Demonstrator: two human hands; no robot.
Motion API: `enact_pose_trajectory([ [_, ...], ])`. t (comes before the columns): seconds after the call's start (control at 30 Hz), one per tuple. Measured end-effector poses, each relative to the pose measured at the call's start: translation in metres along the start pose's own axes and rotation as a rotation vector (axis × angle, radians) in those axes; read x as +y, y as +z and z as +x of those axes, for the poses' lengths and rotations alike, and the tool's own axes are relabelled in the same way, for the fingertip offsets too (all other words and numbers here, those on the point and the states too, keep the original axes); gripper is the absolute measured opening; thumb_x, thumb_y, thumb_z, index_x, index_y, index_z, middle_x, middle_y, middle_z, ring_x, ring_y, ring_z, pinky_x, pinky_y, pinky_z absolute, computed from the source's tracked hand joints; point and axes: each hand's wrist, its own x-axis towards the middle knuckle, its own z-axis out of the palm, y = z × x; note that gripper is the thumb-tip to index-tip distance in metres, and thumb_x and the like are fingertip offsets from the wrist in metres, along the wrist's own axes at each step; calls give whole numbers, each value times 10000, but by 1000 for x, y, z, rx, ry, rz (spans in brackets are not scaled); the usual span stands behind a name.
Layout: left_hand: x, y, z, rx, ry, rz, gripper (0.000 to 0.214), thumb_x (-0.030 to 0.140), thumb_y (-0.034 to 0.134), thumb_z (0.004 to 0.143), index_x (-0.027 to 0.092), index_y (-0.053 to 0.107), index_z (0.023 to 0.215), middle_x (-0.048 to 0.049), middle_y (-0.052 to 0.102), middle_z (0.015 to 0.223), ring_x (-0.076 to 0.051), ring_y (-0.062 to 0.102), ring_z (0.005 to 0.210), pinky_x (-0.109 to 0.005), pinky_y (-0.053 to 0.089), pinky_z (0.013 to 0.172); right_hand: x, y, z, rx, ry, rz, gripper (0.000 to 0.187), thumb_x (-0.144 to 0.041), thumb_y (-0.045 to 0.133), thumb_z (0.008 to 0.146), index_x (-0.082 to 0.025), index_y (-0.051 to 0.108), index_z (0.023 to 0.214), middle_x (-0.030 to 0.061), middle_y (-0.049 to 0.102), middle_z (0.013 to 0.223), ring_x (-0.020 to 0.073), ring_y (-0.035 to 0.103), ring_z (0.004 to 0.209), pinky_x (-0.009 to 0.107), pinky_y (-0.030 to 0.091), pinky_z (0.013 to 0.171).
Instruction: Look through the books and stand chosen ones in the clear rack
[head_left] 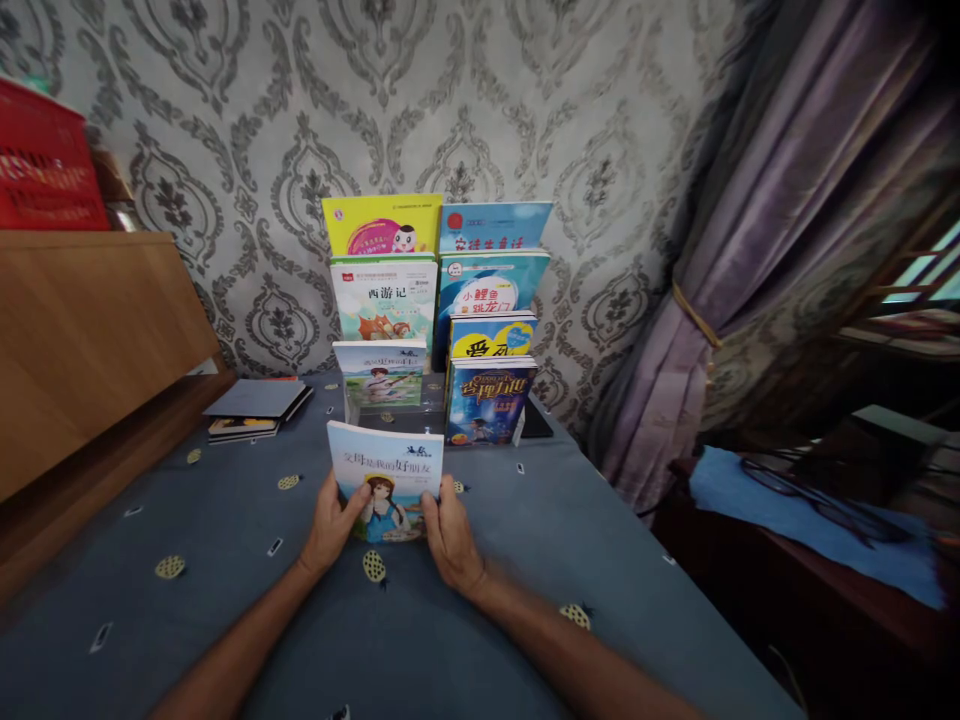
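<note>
Between my two hands is a light-blue paperback book (386, 468) with a braided-hair figure on its cover, held upright and facing me. My left hand (334, 520) grips its left edge, thumb on the front. On the opposite edge, my right hand (452, 535) grips it the same way. Just behind stands a tiered book rack (397, 420), mostly hidden by books. Its left column holds a similar light-blue book (381, 375), a white book (386, 300) and a yellow book (382, 225). A dark-blue book (489, 400) fronts the right column, with more blue and yellow covers behind.
A small stack of books (259, 405) lies at the back left of the blue patterned cloth (247, 610). Left stands a wooden cabinet (97, 340) with a red basket (49, 160) on top. At right are a tied purple curtain (675, 320) and eyeglasses (817, 495) on a blue cloth (750, 500).
</note>
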Motion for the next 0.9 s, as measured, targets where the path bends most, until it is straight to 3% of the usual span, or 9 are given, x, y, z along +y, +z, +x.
enact_pose_trajectory([
  [0.2, 0, -8, 6, -85, 7, 73, 528, 531, 636, 807, 153, 605, 1175, -111, 709, 1173, -281, 651, 1093, -425, 509, 993, -4, -8, 8, -33, -15, -32, 216, -374, 319, 1018, -241, 464, 928, 24, 606, 811, 193, 589, 729, 298, 475, 664],
  [0.37, -2, -28, 21, -352, -50, 160, 522, 509, 647, 834, 167, 611, 1226, -115, 676, 1261, -306, 631, 1147, -457, 504, 1005, -8, -20, 22, -59, -59, -116, 243, -373, 353, 1009, -222, 517, 912, 51, 622, 836, 204, 601, 783, 305, 460, 723],
  [0.47, -5, -33, 25, -453, -68, 105, 554, 488, 635, 859, 179, 563, 1313, -114, 621, 1354, -304, 578, 1241, -460, 469, 1059, -7, -24, 30, -109, -21, -97, 236, -377, 376, 998, -219, 535, 924, 33, 626, 785, 193, 594, 714, 286, 434, 667],
  [0.63, -8, -27, 26, -423, -129, -40, 586, 495, 646, 845, 168, 540, 1320, -115, 633, 1329, -304, 606, 1197, -465, 501, 1018, -1, -21, 44, -146, 29, 5, 233, -393, 400, 972, -221, 528, 881, 13, 620, 746, 182, 575, 665, 267, 400, 615],
  [0.8, 2, -24, 42, -324, -123, -3, 582, 518, 679, 796, 162, 560, 1241, -72, 732, 971, -275, 673, 1006, -387, 577, 823, 2, -16, 67, -135, 27, 47, 268, -426, 405, 954, -213, 515, 833, 2, 584, 714, 168, 539, 647, 259, 373, 602],
  [0.9, 8, -27, 60, -288, -106, 53, 525, 531, 679, 775, 156, 583, 1130, -13, 681, 755, -188, 661, 696, -271, 539, 574, 3, -14, 88, -122, 12, 33, 261, -420, 415, 935, -211, 513, 813, -9, 563, 688, 161, 512, 628, 255, 353, 583],
])
